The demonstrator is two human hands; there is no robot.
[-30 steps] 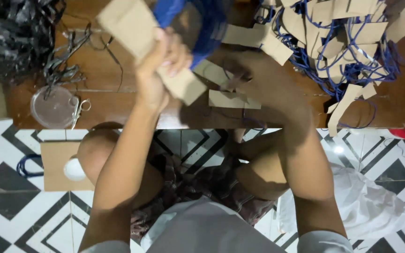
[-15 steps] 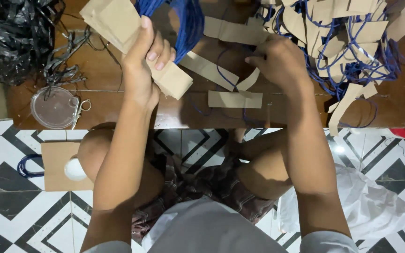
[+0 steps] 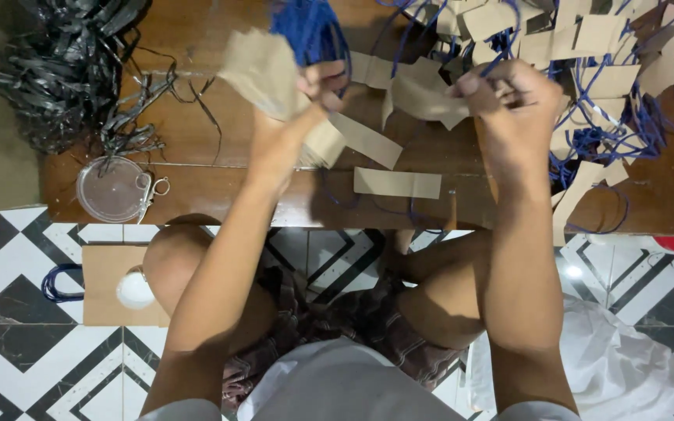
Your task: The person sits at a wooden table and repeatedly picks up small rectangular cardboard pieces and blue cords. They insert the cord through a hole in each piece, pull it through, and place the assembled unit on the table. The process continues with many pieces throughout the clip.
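Note:
My left hand grips a stack of brown cardboard strips together with a bundle of blue cords, held above the low wooden table. My right hand pinches a single bent cardboard strip just right of the stack. A loose flat strip lies on the table between my forearms. A heap of cardboard strips tied with blue cords fills the table's far right, right beside my right hand.
A pile of black plastic strings sits at the table's far left. A clear round lid with small scissors lies near the front left edge. On the tiled floor are a cardboard piece with a blue loop and a white bag.
My left hand has moved right with its stack and cords. My right hand has risen from the table, lifting one strip up toward the stack.

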